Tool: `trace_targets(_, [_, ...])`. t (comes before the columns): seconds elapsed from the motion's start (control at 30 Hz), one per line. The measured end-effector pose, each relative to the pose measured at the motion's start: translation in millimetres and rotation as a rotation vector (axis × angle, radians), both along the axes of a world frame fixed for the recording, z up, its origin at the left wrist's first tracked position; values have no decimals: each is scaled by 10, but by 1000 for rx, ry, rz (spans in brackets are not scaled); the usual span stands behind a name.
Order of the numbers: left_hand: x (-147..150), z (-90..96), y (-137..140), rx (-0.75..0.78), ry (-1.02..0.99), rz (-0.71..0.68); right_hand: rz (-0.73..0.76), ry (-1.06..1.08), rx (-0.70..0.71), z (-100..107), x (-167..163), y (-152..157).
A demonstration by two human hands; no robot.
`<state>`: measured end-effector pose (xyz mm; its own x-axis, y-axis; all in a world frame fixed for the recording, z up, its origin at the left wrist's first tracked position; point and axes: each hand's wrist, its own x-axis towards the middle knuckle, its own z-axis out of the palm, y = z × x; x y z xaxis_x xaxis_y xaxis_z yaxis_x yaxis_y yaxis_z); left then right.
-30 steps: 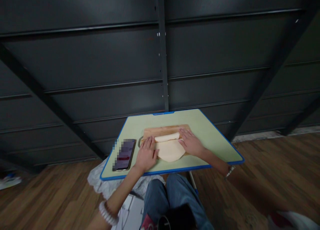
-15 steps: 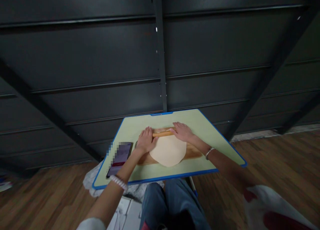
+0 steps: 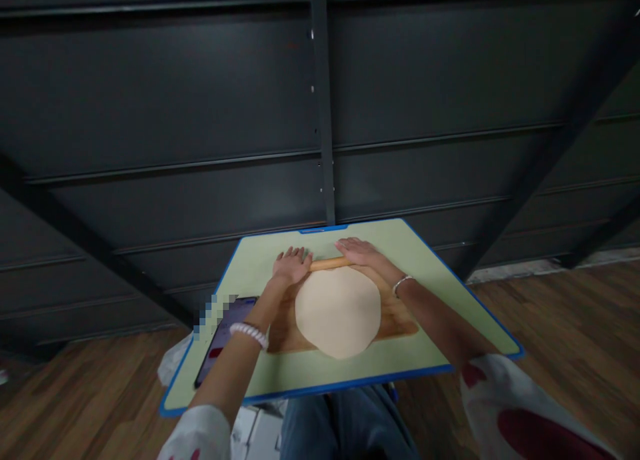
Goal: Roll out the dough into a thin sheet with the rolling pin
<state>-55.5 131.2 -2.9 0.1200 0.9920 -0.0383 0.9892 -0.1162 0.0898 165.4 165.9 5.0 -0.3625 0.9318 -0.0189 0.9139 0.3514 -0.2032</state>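
Pale-green tabletop (image 3: 431,268): left hand (image 3: 292,267) and right hand (image 3: 358,251), fingers extended, ungrasping, atop a rolling pin (image 3: 329,264); dough (image 3: 339,313) looks mostly flattened.

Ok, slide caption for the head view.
Left hand and right hand on a rolling pin, flat dough on wooden board.

Far side: a strip of bench (image 3: 435,280) lay open beyond the rolling pin (image 3: 327,265), but up rose the dark wall (image 3: 250,193) behind it!
Centre: the pin barred the gap from left hand (image 3: 293,265) to right hand (image 3: 357,250).
Over the dough (image 3: 339,311): low and flat it lay, open air between the forearms.
Left flank: tight, the phone (image 3: 223,337) lay partly hidden by the left forearm (image 3: 235,370).
Right flank: a free lane ran from the right forearm (image 3: 440,320) to the blue edge!
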Motion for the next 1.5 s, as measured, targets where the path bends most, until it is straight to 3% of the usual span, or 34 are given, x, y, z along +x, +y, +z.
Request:
trace_targets(0.37, [-39,78,332,-53,21,-14,204,123,62,-127,-14,304])
trace_targets(0.57, [-4,-9,290,25,20,-10,258,143,143,-133,-49,159])
trace_targets(0.77, [-104,-115,218,-28,-11,-133,431,231,117,-182,-6,37])
trace_targets(0.97, [-241,-52,145,77,-123,-406,420,277,130,-200,14,78])
trace_targets(1.03, [-238,-50,127,113,-167,-427,393,195,144,-190,-19,59])
trace_targets(1.23, [-112,-3,71,215,-48,-317,335,-6,154,-42,-134,-36])
trace_targets(1.5, [-63,297,-182,236,168,-267,348,-75,177,342,-100,-199])
